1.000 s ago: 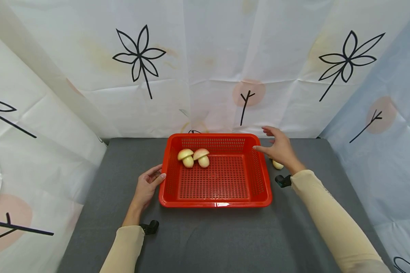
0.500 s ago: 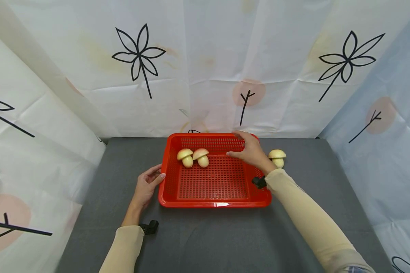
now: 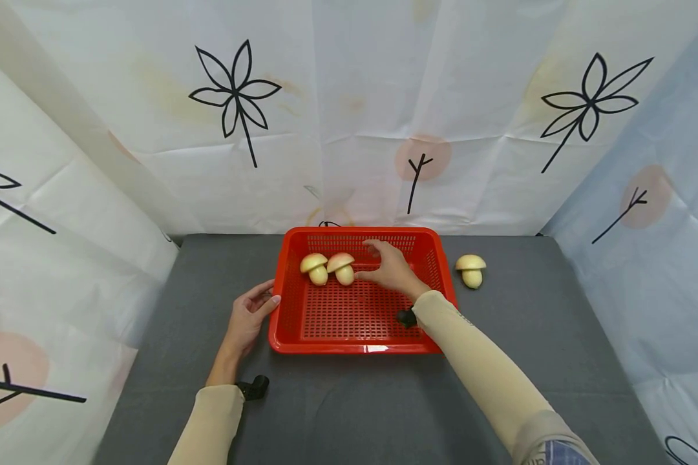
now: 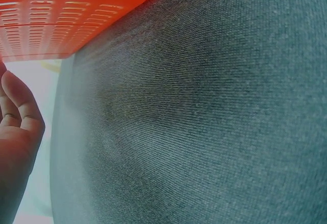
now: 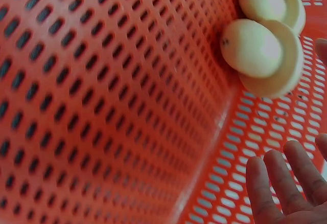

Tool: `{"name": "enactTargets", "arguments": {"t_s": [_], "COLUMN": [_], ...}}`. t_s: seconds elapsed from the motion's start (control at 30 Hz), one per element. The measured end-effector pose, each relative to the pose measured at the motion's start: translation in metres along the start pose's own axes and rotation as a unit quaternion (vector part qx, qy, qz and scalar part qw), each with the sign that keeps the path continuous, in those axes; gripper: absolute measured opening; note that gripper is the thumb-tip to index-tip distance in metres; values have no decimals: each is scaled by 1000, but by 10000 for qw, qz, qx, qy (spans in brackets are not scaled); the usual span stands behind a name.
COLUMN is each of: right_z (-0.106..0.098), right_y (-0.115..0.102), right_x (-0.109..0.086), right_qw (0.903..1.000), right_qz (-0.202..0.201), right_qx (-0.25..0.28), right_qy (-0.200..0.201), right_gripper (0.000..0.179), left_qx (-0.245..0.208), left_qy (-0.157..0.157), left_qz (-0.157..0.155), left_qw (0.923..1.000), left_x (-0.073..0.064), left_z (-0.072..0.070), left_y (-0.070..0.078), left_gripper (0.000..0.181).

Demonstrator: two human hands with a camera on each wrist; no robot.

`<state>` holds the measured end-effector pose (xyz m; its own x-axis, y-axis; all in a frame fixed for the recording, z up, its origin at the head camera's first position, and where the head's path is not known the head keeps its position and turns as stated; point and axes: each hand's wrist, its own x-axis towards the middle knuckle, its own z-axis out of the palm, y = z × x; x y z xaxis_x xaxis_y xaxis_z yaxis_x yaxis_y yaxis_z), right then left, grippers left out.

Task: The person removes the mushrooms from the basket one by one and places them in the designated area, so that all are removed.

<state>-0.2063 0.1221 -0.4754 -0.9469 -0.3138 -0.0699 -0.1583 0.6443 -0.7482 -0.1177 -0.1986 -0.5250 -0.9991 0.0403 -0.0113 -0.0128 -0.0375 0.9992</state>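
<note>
Two toy mushrooms with pale yellow stems lie side by side in a red plastic basket [image 3: 360, 347]. The left mushroom [image 3: 314, 263] has a yellow cap, while the right mushroom [image 3: 341, 263] has a pinkish one. My right hand [image 3: 392, 268] is inside the basket, just right of the pinkish mushroom, its thumb and fingers spread apart with nothing between them. In the right wrist view, a gap separates the fingers [image 5: 291, 178] from both mushrooms. My left hand [image 3: 249, 316] holds the basket's left rim, thumb at the edge; its fingertips are partly hidden there.
A third mushroom [image 3: 471, 270] with a yellow cap lies on the grey table [image 3: 349, 413], right of the basket. White cloth walls [image 3: 349, 116] printed with black plant drawings enclose the back and sides. The right forearm crosses the basket's right front corner.
My right hand has moved left from above the basket's right rim into the basket, beside the mushrooms, uncovering the third mushroom on the table. The left hand has stayed at the left rim.
</note>
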Motion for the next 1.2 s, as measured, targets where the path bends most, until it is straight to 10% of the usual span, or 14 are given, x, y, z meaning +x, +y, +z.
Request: {"name": "enactTargets", "arguments": {"t_s": [1.2], "right_z": [51], "right_y": [-4], "right_x": [19], "right_qw": [9996], "right_qz": [265], "right_qx": [97], "right_qy": [-99], "right_gripper": [74], "left_qx": [-66], "left_qy": [-3], "left_qz": [22], "left_qw": [10000], "left_x": [0], "left_z": [0], "left_y": [0], "left_gripper": [48]}}
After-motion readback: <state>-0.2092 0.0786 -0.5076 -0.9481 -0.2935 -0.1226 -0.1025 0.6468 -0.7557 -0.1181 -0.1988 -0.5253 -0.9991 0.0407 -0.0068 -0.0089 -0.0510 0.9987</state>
